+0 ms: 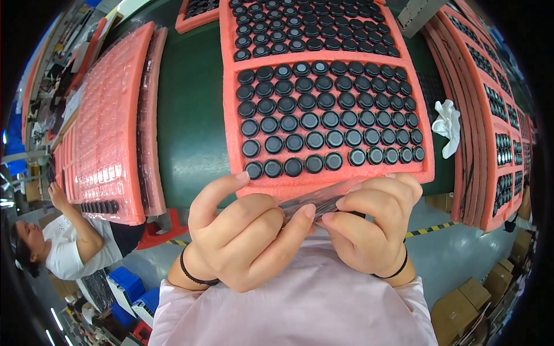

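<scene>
In front of my chest, both hands are closed on a thin, see-through plastic piece [330,192], perhaps a small bag. Dark areas show in or behind it, and its exact kind is unclear. My left hand [242,236] pinches one side between thumb and curled fingers, its index finger raised by the tray's near left corner. On the other side, my right hand [372,222] grips the plastic with thumb and bent fingers. Just beyond lies a pink foam tray [234,167], holding rows of round black lens-like parts [294,142] in its slots.
Plastic-covered pink foam trays [118,121] stand left on the green table [184,115]. Stacked trays with black parts [479,132] rise at right, beside a crumpled white cloth [447,128]. Another person [81,239] works at far left. Cardboard boxes [461,308] sit on the floor.
</scene>
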